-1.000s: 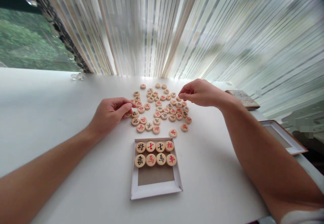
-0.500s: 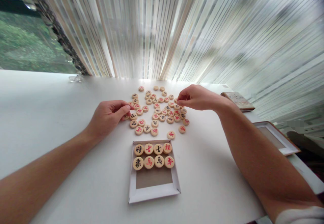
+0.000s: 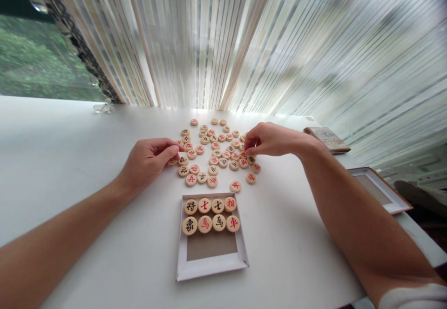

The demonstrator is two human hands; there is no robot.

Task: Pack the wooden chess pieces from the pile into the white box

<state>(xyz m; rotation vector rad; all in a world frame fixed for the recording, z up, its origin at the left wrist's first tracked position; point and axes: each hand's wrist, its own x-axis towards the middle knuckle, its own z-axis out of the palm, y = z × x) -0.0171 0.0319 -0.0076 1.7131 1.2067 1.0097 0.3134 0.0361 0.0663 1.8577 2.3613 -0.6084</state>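
Observation:
Many round wooden xiangqi pieces (image 3: 216,153) with red or black characters lie loosely scattered in the middle of the white table. My left hand (image 3: 153,157) rests at the left edge of the spread, thumb and fingers drawn together beside several pieces. Whether anything sits between those fingertips is hidden. On the opposite side, my right hand (image 3: 267,139) reaches down over the pieces, its curled fingers and thumb close to a red-marked piece (image 3: 243,154); its grip is not clear. Nearer me, a shallow white box (image 3: 213,265) holds two neat rows of upright-facing pieces (image 3: 205,224) at its far end.
At the right stand a box lid (image 3: 391,204) with a pale rim and, behind it, a flat printed box (image 3: 328,140). A string curtain (image 3: 195,43) hangs along the table's far edge. A small clear ornament (image 3: 103,108) sits at the back left.
My right hand has come a little lower and nearer to me over the right side of the pieces. The left hand and the box's rows look the same.

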